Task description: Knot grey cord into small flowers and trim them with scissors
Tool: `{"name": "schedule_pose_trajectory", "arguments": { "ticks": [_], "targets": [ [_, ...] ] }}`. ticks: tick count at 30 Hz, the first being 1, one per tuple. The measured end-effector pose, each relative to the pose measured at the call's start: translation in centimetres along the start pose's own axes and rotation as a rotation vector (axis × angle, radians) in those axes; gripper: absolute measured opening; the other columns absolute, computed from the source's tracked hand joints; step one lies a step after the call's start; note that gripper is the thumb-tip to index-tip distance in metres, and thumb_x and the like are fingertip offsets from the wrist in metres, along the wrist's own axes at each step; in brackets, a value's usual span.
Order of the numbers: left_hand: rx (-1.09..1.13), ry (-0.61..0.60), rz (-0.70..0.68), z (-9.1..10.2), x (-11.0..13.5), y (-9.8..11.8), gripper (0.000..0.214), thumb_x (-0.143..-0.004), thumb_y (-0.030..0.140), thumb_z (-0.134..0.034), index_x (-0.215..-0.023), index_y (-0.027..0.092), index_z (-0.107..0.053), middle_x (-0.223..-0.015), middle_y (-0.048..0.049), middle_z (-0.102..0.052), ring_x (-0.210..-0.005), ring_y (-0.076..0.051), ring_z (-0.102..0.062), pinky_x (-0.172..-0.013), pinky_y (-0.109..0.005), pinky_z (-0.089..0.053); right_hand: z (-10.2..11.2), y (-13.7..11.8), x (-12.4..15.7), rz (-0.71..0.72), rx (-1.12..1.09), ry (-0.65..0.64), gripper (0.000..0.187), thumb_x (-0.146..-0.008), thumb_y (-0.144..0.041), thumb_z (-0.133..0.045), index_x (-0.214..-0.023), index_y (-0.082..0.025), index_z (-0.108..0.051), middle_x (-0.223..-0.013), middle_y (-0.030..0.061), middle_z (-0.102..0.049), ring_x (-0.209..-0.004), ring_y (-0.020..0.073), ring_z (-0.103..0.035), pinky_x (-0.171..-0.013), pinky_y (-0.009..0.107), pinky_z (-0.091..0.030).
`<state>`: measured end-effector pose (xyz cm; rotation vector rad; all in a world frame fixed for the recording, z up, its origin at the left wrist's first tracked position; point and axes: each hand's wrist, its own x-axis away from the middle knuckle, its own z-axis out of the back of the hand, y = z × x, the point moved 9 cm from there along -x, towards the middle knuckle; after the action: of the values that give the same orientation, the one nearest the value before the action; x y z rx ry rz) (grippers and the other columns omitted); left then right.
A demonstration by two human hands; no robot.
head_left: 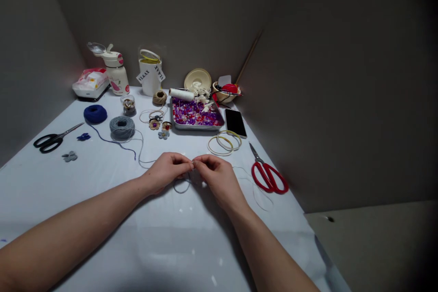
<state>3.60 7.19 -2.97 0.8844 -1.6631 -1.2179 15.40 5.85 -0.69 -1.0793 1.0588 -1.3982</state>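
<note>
A thin grey yarn strand (pixel 148 162) runs from a round ball of tightly wound grey yarn (pixel 122 127), which sits upright on the white tabletop, and curves down and rightward from the ball to the pinched fingertips (pixel 190 163) of the bare left hand (pixel 166 173) and bare right hand (pixel 219 182), both in front of the ball and to its right. The two hands meet, fingertips almost touching, and hide whatever small piece they pinch. Below them, farther from the ball, a slack, narrow yarn loop (pixel 181 187) hangs down onto the tabletop, its dark grey curve open and roughly oval.
</note>
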Motion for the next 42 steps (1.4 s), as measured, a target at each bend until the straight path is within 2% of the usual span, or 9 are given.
{"name": "schedule_pose_trajectory", "arguments": {
  "ticks": [10, 18, 31, 35, 42],
  "targets": [
    [-0.002, 0.021, 0.004, 0.1, 0.0, 0.0, 0.012, -0.064, 0.024, -0.068, -0.064, 0.012, -0.065, -0.058, -0.0001, -0.054, -0.053, -0.008, -0.041, -0.052, -0.025, -0.028, 0.0, -0.1, 0.0, -0.001, -0.004, -0.003, 0.016, -0.071, -0.03, -0.061, -0.073, -0.015, -0.068, -0.066, 0.0017, -0.064, -0.055, 0.011, -0.048, -0.051, 0.024, -0.034],
    [-0.006, 0.009, 0.005, 0.1, 0.0, -0.1, 0.017, -0.065, 0.028, -0.07, -0.065, 0.012, -0.066, -0.057, -0.0003, -0.054, -0.053, -0.009, -0.041, -0.052, -0.025, -0.028, -0.1, 0.0, 0.0, -0.012, -0.001, -0.003, 0.018, -0.071, -0.032, -0.06, -0.074, -0.015, -0.067, -0.064, 0.0005, -0.062, -0.053, 0.0106, -0.046, -0.049, 0.023, -0.033],
    [0.085, -0.022, 0.049, -0.3, 0.0, -0.2, 0.019, -0.064, 0.028, -0.073, -0.065, 0.011, -0.065, -0.057, 0.0004, -0.053, -0.051, -0.007, -0.041, -0.05, -0.023, -0.027, -0.6, 0.2, 0.0, -0.041, -0.051, -0.06, 0.017, -0.073, -0.031, -0.057, -0.075, -0.016, -0.063, -0.059, -0.0029, -0.054, -0.05, 0.009, -0.04, -0.048, 0.022, -0.029],
    [0.138, -0.06, 0.087, -0.5, 0.1, -0.6, 0.021, -0.065, 0.029, -0.074, -0.068, 0.01, -0.064, -0.06, -0.0003, -0.053, -0.051, -0.006, -0.04, -0.048, -0.021, -0.025, -0.6, 0.1, 0.1, -0.034, -0.036, -0.071, 0.016, -0.074, -0.03, -0.056, -0.075, -0.016, -0.062, -0.058, -0.0036, -0.052, -0.049, 0.0089, -0.038, -0.048, 0.023, -0.029],
    [0.325, -0.222, 0.179, -1.7, 0.2, -1.0, 0.019, -0.066, 0.023, -0.073, -0.067, 0.008, -0.061, -0.059, 0.001, -0.045, -0.05, -0.003, -0.033, -0.043, -0.018, -0.016, -0.8, 0.1, 0.1, -0.014, -0.007, -0.096, 0.019, -0.078, -0.034, -0.054, -0.076, -0.016, -0.06, -0.058, -0.004, -0.05, -0.049, 0.0092, -0.036, -0.047, 0.023, -0.028]
  ]
}}
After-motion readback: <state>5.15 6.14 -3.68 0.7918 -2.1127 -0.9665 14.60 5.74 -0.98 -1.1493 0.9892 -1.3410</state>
